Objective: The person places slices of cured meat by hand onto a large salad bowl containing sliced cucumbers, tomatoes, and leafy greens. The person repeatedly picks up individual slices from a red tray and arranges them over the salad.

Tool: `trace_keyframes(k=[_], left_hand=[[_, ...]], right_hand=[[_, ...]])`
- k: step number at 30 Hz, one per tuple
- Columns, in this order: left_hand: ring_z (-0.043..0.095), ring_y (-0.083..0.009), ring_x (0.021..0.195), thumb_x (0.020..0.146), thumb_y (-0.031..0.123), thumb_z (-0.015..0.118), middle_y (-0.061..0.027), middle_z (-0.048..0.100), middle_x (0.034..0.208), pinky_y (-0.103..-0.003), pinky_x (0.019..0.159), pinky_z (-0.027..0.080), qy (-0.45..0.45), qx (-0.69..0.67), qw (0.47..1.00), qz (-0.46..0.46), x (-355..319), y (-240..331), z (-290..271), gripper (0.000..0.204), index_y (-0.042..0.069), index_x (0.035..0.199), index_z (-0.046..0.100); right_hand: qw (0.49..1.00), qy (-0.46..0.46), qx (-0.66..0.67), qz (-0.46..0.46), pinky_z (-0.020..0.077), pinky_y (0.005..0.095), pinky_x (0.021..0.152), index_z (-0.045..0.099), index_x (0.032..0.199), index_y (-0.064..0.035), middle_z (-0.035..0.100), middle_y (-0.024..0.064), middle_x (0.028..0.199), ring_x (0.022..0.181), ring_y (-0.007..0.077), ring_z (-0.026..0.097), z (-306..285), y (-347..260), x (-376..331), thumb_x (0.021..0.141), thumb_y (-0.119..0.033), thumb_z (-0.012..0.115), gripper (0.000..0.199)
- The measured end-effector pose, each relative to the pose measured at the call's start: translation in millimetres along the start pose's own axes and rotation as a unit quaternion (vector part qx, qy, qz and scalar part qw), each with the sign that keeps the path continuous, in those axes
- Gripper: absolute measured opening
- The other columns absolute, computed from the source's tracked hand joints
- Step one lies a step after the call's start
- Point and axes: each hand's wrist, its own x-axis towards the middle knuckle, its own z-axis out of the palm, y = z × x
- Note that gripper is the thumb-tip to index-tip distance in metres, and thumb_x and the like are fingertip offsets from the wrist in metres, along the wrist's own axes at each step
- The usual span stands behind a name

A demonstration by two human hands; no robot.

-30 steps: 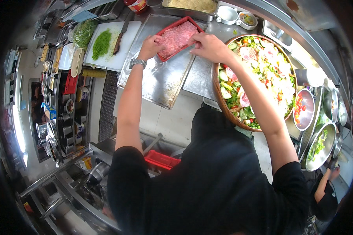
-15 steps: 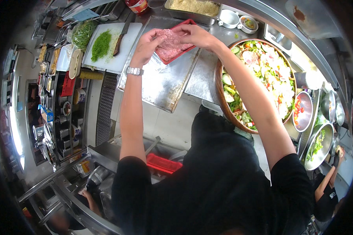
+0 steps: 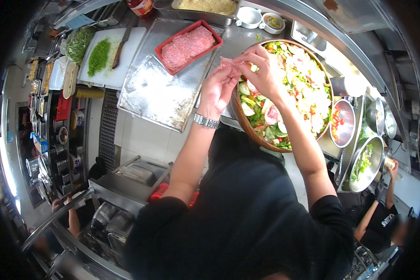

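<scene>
Between my two hands, at the left rim of a large wooden salad bowl (image 3: 240, 109), is a thin slice of pink, mottled salami (image 3: 227, 65). My left hand (image 3: 218, 91), with a metal watch at its wrist, grips it from below and left. From the right, my right hand (image 3: 261, 72) pinches the same slice, reaching over the bowl. Greens, cucumber, tomato and a few salami pieces (image 3: 271, 115) fill the bowl. Left of my hands, a red tray (image 3: 171, 70) packed with sliced salami (image 3: 189, 46) rests on a metal baking sheet (image 3: 158, 98).
A white cutting board (image 3: 128, 56) with chopped herbs (image 3: 99, 57) and a knife (image 3: 121, 49) lies farther left. White cups (image 3: 248, 18) and a pan of crumbs (image 3: 203, 17) stand at the back. Metal bowls (image 3: 343, 123) line the right; a co-worker (image 3: 380, 224) is at lower right.
Both hands have moved right, from over the red tray to the salad bowl's left rim, carrying a salami slice. The tray now lies uncovered. The whole view has shifted slightly.
</scene>
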Motion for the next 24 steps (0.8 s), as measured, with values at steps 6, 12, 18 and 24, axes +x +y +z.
trace_keyframes(k=[6, 12, 18, 24], left_hand=[[0.067, -0.0256, 0.113, 0.105, 0.008, 0.052, -0.0207, 0.068, 0.128, -0.041, 0.102, 0.053, 0.074, -0.032, 0.996, -0.027, -11.0, -1.4, 35.2, 0.026, -0.004, 0.126, 0.06], [0.066, -0.0251, 0.12, 0.106, 0.004, 0.053, -0.0243, 0.068, 0.128, -0.036, 0.103, 0.052, 0.04, 0.312, 0.936, 0.158, -29.1, -13.6, 73.8, 0.067, -0.01, 0.16, 0.017], [0.07, -0.0405, 0.093, 0.098, 0.003, 0.054, -0.0342, 0.067, 0.113, -0.048, 0.083, 0.054, -0.048, 0.729, 0.64, 0.237, -48.2, -17.6, 103.3, 0.072, -0.006, 0.161, 0.02], [0.067, -0.0471, 0.102, 0.096, 0.007, 0.051, -0.0323, 0.066, 0.122, -0.047, 0.094, 0.052, -0.173, 0.757, 0.598, 0.199, -62.0, -30.9, 134.2, 0.073, -0.003, 0.162, 0.023]], right_hand=[[0.994, -0.034, -0.075, -0.072, 0.0544, 0.041, 0.084, 0.079, 0.1, -0.0117, 0.066, 0.0043, 0.102, 0.094, 0.0269, 0.067, -20.4, -4.3, -27.4, 0.085, -0.011, 0.075, 0.015], [0.994, -0.07, -0.063, -0.049, 0.0552, 0.039, 0.084, 0.078, 0.099, -0.0091, 0.066, 0.0056, 0.104, 0.095, 0.0265, 0.067, -47.6, -15.3, -37.1, 0.086, -0.011, 0.077, 0.013], [0.995, -0.085, 0.045, 0.001, 0.0541, 0.0375, 0.096, 0.074, 0.091, -0.0058, 0.064, 0.0076, 0.127, 0.108, 0.024, 0.066, -83.9, -18.0, -47.0, 0.087, -0.007, 0.078, 0.006], [0.983, -0.105, 0.147, 0.035, 0.052, 0.0329, 0.092, 0.07, 0.092, -0.0042, 0.07, 0.0037, 0.11, 0.105, 0.0161, 0.065, -117.7, -5.2, -74.5, 0.088, -0.006, 0.078, 0.009]])
